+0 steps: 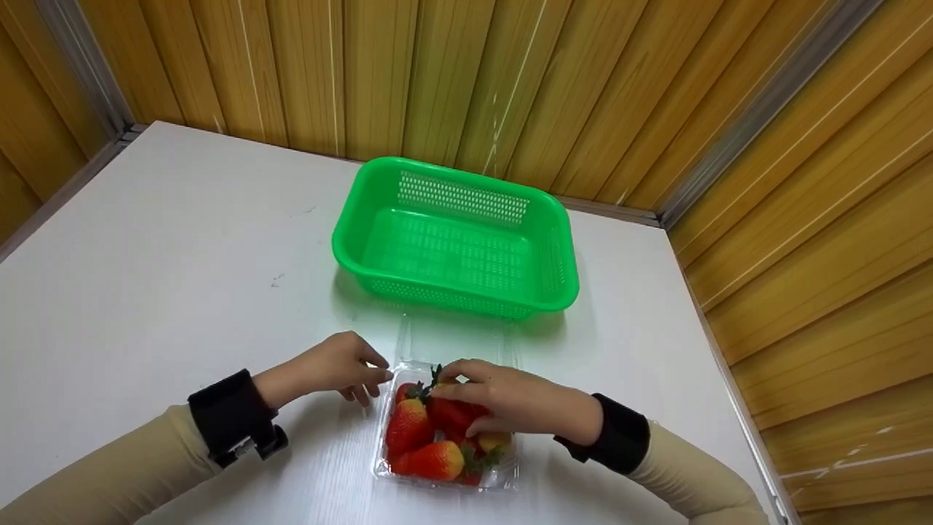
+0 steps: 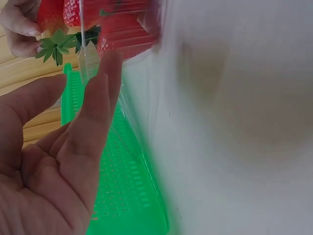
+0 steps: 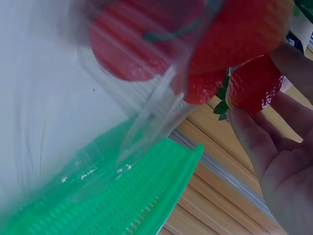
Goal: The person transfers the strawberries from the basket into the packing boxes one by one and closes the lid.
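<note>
A clear plastic box [image 1: 380, 456] stands near the front of the table with several red strawberries [image 1: 408, 429] in it, some yellowish near their green leaves. My right hand [image 1: 514, 397] reaches over the box from the right. Between its thumb and fingers it grips a strawberry [image 3: 255, 88], whose leaves point away from the palm. At the box's left side is my left hand [image 1: 332, 370], its fingers loosely bent and nothing in its grasp. In the left wrist view, fingertips [image 2: 111, 61] overlap the box wall. The right hand hides part of the fruit in the head view.
Behind the box sits a green plastic basket [image 1: 455, 292] with perforated sides and no fruit inside. The box's transparent lid [image 1: 452, 339] lies folded back toward it. The white table [image 1: 182, 255] meets wood-patterned walls [image 1: 452, 80] at the back and right.
</note>
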Available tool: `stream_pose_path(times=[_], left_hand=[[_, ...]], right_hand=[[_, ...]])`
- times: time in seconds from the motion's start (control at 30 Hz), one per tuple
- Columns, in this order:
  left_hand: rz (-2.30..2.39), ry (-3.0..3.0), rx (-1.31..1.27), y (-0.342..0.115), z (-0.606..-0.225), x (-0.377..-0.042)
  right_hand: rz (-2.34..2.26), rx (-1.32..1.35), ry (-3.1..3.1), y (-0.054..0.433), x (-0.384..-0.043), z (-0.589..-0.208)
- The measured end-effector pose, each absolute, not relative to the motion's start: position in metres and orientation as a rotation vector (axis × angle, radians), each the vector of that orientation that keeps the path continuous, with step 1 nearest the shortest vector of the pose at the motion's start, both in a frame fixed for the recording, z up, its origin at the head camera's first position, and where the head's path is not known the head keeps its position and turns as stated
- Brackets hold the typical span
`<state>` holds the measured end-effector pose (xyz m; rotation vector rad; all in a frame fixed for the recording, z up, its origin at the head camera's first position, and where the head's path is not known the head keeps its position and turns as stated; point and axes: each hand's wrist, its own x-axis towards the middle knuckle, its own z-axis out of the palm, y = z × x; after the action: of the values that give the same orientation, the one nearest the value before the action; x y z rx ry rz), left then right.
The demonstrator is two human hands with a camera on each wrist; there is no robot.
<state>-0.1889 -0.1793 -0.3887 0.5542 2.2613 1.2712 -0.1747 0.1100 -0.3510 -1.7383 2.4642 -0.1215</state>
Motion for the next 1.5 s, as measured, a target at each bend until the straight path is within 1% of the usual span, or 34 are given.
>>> stream_pose_path(times=[0.13,0.53,1.0,1.3,1.5], left_hand=[[1.292,2.23,0.526,-0.176,-0.395,-0.189],[1.303,2.209,0.494,-0.166,-0.399,-0.188],[1.313,2.2,0.48,-0.168,-0.405,-0.189],[1.309,2.198,0.501,-0.167,-0.401,-0.185],[1.281,2.226,0.555,-0.169,-0.396,-0.184]], right_hand=[[-0.049,-1.714,2.443,0.108,-0.172,-0.355],[0.041,-1.799,2.436,0.103,-0.171,-0.366],[0.155,-1.74,2.404,0.1,-0.168,-0.359],[0.15,-1.707,2.4,0.104,-0.167,-0.356],[0.037,-1.673,2.445,0.109,-0.165,-0.354]])
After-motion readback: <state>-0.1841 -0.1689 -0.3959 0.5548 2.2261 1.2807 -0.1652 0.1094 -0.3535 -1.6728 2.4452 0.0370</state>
